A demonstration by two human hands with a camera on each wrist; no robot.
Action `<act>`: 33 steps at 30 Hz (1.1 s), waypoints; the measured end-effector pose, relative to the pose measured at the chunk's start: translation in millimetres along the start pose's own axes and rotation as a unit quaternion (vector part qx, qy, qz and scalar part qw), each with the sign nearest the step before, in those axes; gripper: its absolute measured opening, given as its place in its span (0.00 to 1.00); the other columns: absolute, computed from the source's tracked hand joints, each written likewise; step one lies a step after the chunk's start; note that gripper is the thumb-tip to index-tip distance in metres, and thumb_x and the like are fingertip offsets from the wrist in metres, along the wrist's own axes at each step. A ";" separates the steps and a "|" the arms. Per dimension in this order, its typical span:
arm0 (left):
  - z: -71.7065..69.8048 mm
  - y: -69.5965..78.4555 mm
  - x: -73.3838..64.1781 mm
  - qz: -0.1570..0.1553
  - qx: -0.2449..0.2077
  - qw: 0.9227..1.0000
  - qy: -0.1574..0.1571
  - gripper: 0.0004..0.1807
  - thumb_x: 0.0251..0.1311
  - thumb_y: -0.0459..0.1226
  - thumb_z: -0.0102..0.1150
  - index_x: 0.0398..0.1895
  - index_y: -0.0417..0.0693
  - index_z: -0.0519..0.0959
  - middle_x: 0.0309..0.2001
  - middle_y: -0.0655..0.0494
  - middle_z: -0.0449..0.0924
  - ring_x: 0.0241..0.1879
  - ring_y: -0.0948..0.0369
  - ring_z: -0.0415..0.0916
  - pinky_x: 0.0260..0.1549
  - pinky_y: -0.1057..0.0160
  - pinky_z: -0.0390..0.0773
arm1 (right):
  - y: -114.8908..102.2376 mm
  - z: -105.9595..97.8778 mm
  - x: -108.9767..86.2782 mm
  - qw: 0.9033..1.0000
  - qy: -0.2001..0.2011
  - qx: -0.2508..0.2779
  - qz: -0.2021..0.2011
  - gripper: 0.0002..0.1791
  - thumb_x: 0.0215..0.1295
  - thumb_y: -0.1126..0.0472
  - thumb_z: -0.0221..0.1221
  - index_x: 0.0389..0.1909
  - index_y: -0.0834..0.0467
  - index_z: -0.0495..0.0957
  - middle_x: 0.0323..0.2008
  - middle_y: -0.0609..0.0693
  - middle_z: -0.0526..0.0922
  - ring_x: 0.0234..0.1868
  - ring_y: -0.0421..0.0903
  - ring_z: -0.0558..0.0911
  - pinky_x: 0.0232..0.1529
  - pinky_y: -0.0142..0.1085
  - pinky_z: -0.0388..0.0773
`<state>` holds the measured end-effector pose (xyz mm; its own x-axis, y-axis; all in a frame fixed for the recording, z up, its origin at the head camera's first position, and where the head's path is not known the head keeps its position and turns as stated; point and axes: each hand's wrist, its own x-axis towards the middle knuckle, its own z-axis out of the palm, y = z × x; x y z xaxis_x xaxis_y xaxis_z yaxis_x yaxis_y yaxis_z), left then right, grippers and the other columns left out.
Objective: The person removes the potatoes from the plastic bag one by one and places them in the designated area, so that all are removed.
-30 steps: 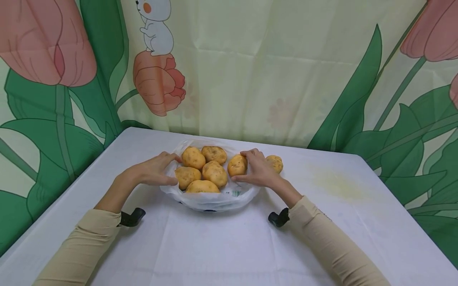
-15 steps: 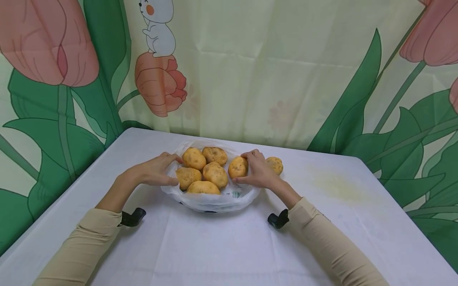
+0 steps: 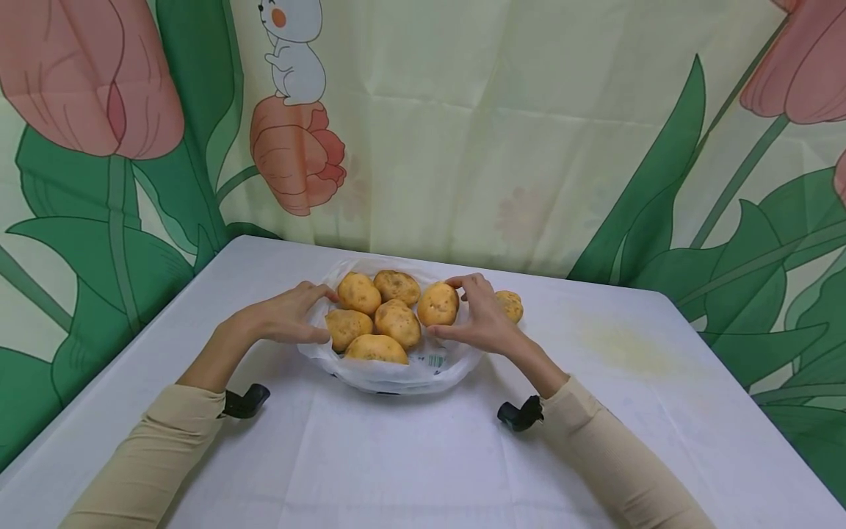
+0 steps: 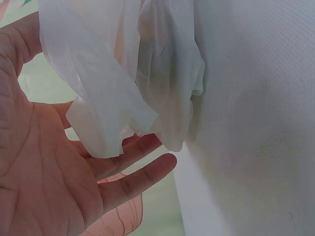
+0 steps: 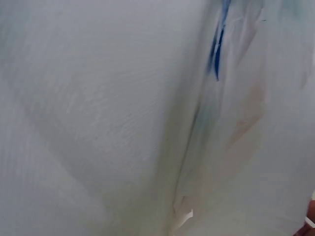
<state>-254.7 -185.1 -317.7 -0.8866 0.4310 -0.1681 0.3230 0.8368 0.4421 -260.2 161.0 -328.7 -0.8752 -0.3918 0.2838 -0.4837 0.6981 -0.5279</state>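
Note:
A thin white plastic bag (image 3: 370,378) lies with its mouth spread wide on the table, several potatoes (image 3: 397,323) inside it. My right hand (image 3: 485,316) holds one potato (image 3: 438,303) between thumb and fingers at the bag's right side. My left hand (image 3: 284,316) is at the left rim, thumb and fingers apart. In the left wrist view, the bag's loose edge (image 4: 98,83) hangs between that hand's thumb and its extended fingers (image 4: 140,182). Only a sliver of the right hand shows in the right wrist view, beside the bag's side (image 5: 266,147).
Another potato (image 3: 510,306) lies on the white-covered table (image 3: 396,455), right of the bag and partly behind my right hand. A yellowish stain (image 3: 628,345) marks the cloth at right. Behind the table hangs a curtain (image 3: 529,147) printed with tulips.
The potato in my right hand has risen slightly and turned, and the right hand has tilted with it. My left hand and the other potatoes have hardly moved.

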 end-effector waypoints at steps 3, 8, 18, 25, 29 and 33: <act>0.5 0.0 0.5 0.002 -0.001 1.000 0.001 0.38 0.55 0.47 0.62 0.69 0.44 0.67 0.67 0.33 0.63 0.62 0.42 0.66 0.63 0.33 0.67 | -2.5 -2.8 -3.1 1.000 0.010 0.015 -0.005 0.42 0.50 0.48 0.78 0.63 0.58 0.70 0.59 0.57 0.69 0.57 0.59 0.73 0.54 0.49 0.71; 1.6 -1.6 0.3 0.007 -0.001 1.000 0.002 0.38 0.55 0.47 0.63 0.68 0.44 0.67 0.67 0.33 0.63 0.62 0.42 0.66 0.63 0.32 0.66 | -7.8 -7.9 -10.1 0.999 0.023 0.048 -0.007 0.42 0.50 0.51 0.78 0.64 0.57 0.69 0.61 0.56 0.68 0.56 0.57 0.73 0.50 0.46 0.72; 0.9 -1.5 0.0 0.011 0.001 1.000 0.004 0.37 0.54 0.47 0.62 0.68 0.45 0.68 0.66 0.34 0.64 0.62 0.42 0.66 0.62 0.32 0.67 | -15.6 -20.9 -28.1 0.996 0.045 0.083 -0.012 0.43 0.49 0.55 0.78 0.65 0.57 0.68 0.61 0.54 0.69 0.53 0.50 0.74 0.54 0.51 0.75; 0.3 -2.4 -1.1 0.014 0.001 1.000 0.007 0.37 0.55 0.47 0.62 0.68 0.44 0.68 0.66 0.34 0.64 0.62 0.42 0.66 0.63 0.33 0.67 | -12.3 -29.6 -37.7 0.995 0.064 0.076 -0.018 0.44 0.49 0.57 0.79 0.66 0.57 0.68 0.61 0.54 0.69 0.53 0.49 0.75 0.52 0.49 0.77; -0.2 -2.3 -1.6 0.018 0.003 1.000 0.008 0.36 0.55 0.47 0.62 0.67 0.44 0.68 0.65 0.34 0.65 0.62 0.43 0.67 0.62 0.33 0.67 | -6.4 -34.9 -43.8 0.994 0.075 0.074 -0.010 0.44 0.48 0.58 0.79 0.66 0.56 0.67 0.61 0.53 0.69 0.53 0.49 0.74 0.51 0.47 0.77; -0.1 -2.7 -2.2 0.023 0.006 1.000 0.009 0.36 0.54 0.47 0.62 0.67 0.44 0.68 0.64 0.35 0.66 0.61 0.44 0.67 0.62 0.34 0.68 | 1.8 -40.7 -49.7 0.993 0.092 0.073 -0.002 0.45 0.48 0.59 0.79 0.67 0.57 0.67 0.61 0.53 0.69 0.53 0.48 0.73 0.50 0.47 0.77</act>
<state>-253.7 -188.4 -318.4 -0.8766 0.4632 -0.1308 0.3678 0.8200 0.4386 -217.9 206.2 -311.2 -0.8664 -0.2690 0.4208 -0.4927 0.5975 -0.6326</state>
